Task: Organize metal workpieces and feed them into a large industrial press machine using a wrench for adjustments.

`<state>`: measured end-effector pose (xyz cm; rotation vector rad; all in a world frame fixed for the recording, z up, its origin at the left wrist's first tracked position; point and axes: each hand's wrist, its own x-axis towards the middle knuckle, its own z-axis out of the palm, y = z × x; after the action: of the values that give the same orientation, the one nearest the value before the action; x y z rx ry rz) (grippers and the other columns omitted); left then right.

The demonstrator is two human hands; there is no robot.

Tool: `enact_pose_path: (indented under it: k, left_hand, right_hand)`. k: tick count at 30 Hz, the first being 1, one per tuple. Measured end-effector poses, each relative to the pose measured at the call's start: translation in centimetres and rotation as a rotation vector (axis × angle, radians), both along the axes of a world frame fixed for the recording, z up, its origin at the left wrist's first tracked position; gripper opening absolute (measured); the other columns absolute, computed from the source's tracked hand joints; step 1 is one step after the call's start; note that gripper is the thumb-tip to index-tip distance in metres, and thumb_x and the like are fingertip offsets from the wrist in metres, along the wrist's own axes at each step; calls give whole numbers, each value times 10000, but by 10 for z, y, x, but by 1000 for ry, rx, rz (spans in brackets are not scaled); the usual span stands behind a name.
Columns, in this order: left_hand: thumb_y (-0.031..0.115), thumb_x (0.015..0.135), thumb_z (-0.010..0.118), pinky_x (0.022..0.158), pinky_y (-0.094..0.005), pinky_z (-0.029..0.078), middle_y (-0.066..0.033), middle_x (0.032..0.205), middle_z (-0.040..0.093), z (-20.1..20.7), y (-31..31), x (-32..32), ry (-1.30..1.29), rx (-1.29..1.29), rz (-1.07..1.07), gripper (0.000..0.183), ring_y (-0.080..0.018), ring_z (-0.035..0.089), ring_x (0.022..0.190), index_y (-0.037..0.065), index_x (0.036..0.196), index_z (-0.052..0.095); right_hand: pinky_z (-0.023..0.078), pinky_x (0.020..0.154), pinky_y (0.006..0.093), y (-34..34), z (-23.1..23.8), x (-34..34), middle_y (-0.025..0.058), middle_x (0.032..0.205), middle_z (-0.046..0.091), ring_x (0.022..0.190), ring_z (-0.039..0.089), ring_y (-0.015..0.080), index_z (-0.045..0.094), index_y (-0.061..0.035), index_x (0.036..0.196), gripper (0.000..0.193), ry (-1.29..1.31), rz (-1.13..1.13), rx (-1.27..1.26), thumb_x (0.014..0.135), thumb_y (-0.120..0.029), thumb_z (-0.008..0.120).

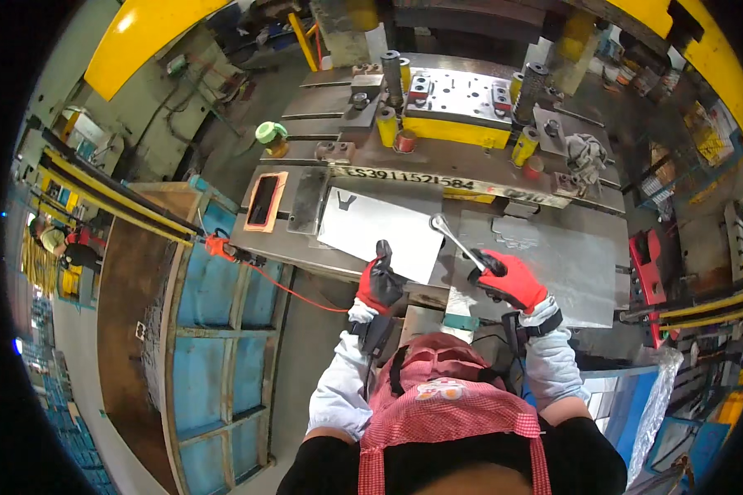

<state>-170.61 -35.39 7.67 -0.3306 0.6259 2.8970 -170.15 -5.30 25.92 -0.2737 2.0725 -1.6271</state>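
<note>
A flat, bright sheet-metal plate (380, 227) lies at a slant on the machine bed in front of me, its near edge at my left hand. Gloved in red and black, my left hand (379, 282) grips that near edge, thumb on top; the fingers beneath are mostly hidden. My right hand (510, 280), in a matching glove, is closed round a thin metal rod with a round head (456, 237). The rod's head is at the plate's right edge; whether it touches cannot be told. Right of the plate lies a wide grey metal sheet (553, 285), partly below my right hand.
Beyond the plate stands a die with a yellow base (456, 132) and dark guide posts (531, 92). A green-lidded jar (272, 139), an orange-rimmed dark rectangle (266, 201) and a grey rag (586, 155) lie around the bed. A blue-panelled frame (205, 289) stands left; another person (73, 247) is farther off.
</note>
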Motion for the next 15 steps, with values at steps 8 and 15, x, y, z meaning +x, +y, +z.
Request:
enact_pose_path:
  k: [8, 15]
  left_hand:
    - [109, 802, 578, 584, -325, 490, -132, 849, 651, 96, 6, 53, 913, -1898, 164, 375, -266, 629, 676, 7, 1161, 544]
    - [101, 743, 651, 722, -309, 473, -89, 862, 672, 160, 39, 35, 329, -1643, -743, 268, -188, 619, 781, 80, 1010, 645]
  right_hand:
    - [402, 582, 209, 33, -1, 55, -37, 738, 557, 633, 447, 40, 539, -54, 1196, 437, -131, -150, -141, 765, -75, 607]
    - [464, 737, 320, 53, 7, 54, 158, 953, 584, 814, 578, 251, 498, -31, 1199, 528, 513, -500, 131, 703, -95, 667]
